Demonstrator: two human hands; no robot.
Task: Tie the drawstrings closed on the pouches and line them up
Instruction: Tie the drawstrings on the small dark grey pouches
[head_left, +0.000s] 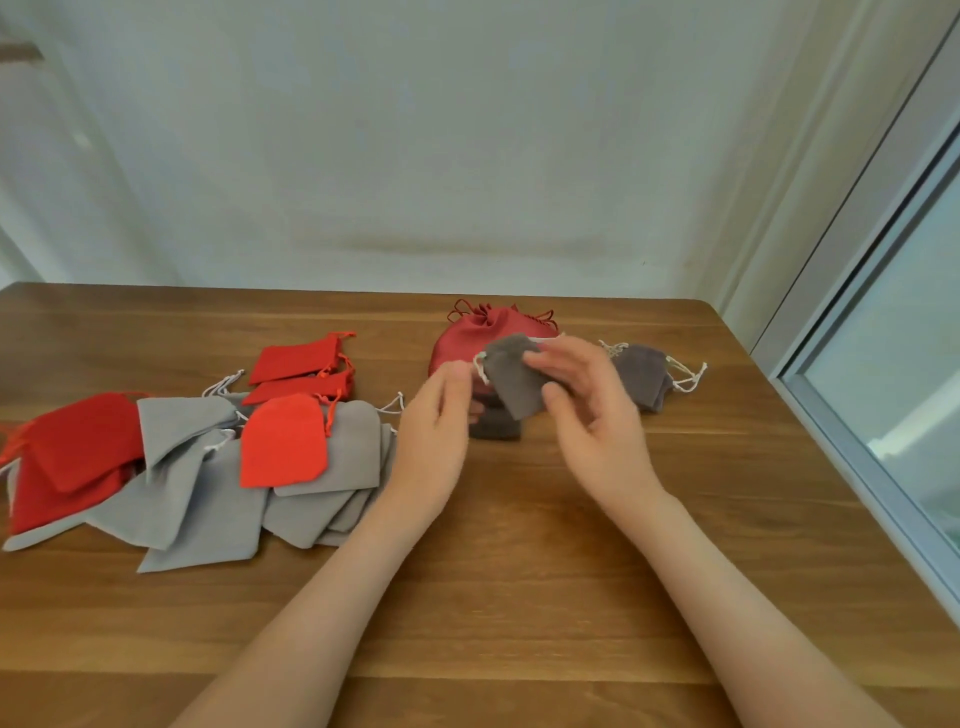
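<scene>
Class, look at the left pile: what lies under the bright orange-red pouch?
Light grey pouches lie under the orange-red pouch; what its middle covers cannot be seen.

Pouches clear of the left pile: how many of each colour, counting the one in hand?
Dark red pouch: 1
Dark grey: 3, namely the held pouch in the right hand, the low pouch beneath it, and the far-right pouch
Total: 4
</scene>
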